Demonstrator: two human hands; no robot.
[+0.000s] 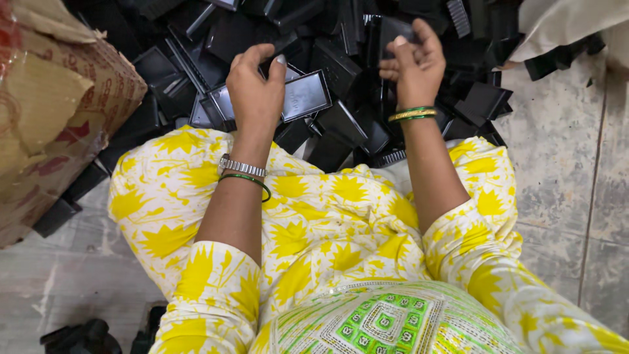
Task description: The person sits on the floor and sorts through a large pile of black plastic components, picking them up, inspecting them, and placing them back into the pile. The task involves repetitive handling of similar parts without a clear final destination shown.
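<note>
While the left hand (254,85) curls its fingers around a flat rectangular black plastic tray (303,96), the right hand (413,64) pinches another black plastic piece (393,29) above the heap of black plastic parts (341,124) on the tiled floor (563,164); torn brown cardboard box (59,111) at left.

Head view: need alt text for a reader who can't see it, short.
Seen from above, a seated person in yellow-and-white patterned clothes works over a pile of black plastic parts on the floor. The left hand holds a flat black rectangular tray; the right hand is closed on a smaller black piece. A torn cardboard box sits at the left.
</note>
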